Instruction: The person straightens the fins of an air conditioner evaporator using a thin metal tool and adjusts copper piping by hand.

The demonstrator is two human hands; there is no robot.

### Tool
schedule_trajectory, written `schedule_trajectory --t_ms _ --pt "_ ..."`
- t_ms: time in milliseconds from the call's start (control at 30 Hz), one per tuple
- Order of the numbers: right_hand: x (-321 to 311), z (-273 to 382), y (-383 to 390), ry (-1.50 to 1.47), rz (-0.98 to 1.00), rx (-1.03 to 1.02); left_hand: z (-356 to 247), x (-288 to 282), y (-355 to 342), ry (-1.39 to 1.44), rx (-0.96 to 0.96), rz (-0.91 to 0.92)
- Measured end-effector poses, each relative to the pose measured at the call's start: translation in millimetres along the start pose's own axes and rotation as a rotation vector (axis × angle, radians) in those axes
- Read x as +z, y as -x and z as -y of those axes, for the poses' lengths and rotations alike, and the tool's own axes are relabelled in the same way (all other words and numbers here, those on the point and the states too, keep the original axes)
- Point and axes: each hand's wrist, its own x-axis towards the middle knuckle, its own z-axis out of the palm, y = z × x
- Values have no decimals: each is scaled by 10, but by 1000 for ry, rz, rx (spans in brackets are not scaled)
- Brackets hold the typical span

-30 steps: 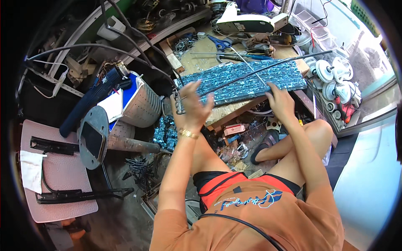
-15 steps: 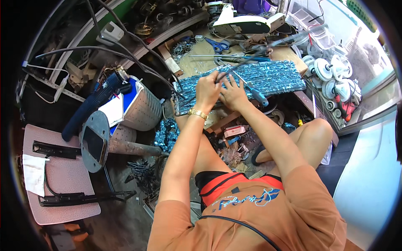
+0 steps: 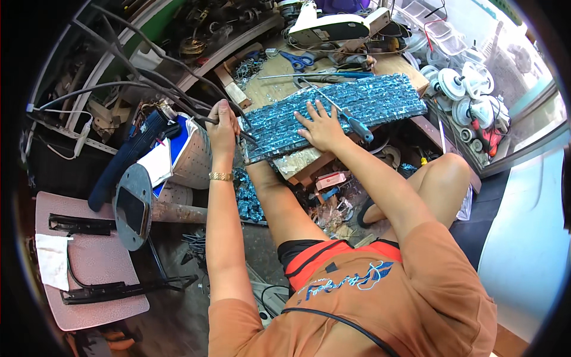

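Observation:
A long block of shiny blue, crinkled metal fins (image 3: 380, 98) lies slantwise on the bench in front of me. My right hand (image 3: 324, 128) rests flat on its top, fingers spread and holding nothing. Beside that hand lies a screwdriver with a blue handle (image 3: 358, 128), its shaft reaching across the block. At the block's left end, my left hand (image 3: 222, 124) is closed around a dark cable (image 3: 193, 113) that comes in from the upper left. A short dark piece shows below the fingers, over the block's corner; its tip is hard to make out.
Blue-handled scissors (image 3: 296, 60) and loose metal bits lie on the wooden bench (image 3: 270, 89) behind the block. White plastic wheels (image 3: 455, 89) crowd the right side. At left are a perforated drum (image 3: 196, 152), a round metal plate on a post (image 3: 132, 205) and a pink chair (image 3: 113, 256).
My left hand has moved left from mid-block to its left end, gripping the cable. My right hand has flattened and spread on the block. The view has shifted slightly.

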Motion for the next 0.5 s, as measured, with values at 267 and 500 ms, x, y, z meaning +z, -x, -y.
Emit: schedule_trajectory --t_ms 267,500 --pt "-266 68 44 -102 -189 23 507 208 346 -91 104 -56" --pt "-613 -524 698 -89 -351 284 959 -56 843 -618 116 -443"
